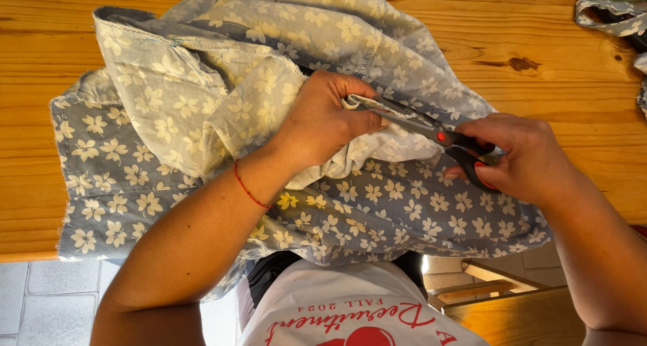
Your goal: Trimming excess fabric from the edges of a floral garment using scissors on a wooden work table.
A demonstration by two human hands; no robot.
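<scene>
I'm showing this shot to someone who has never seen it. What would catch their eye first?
First, the blue-grey flowered fabric, heaped across the middle of the wooden table. Next, the two hands at its centre: the left hand pinches a fabric edge, while the right hand holds black-handled scissors with their blades at that edge. A thin red cord circles the left wrist.

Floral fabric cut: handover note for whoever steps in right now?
Left hand: pinches a fold of the blue floral fabric taut at the cut line.
Right hand: fingers in the handles of the scissors, blades closed on the fabric edge beside the left thumb.
Fabric lies bunched on the wooden table, draping over the near edge.
Done: blades set into the edge.
Left: how far the cut runs cannot be told.
</scene>
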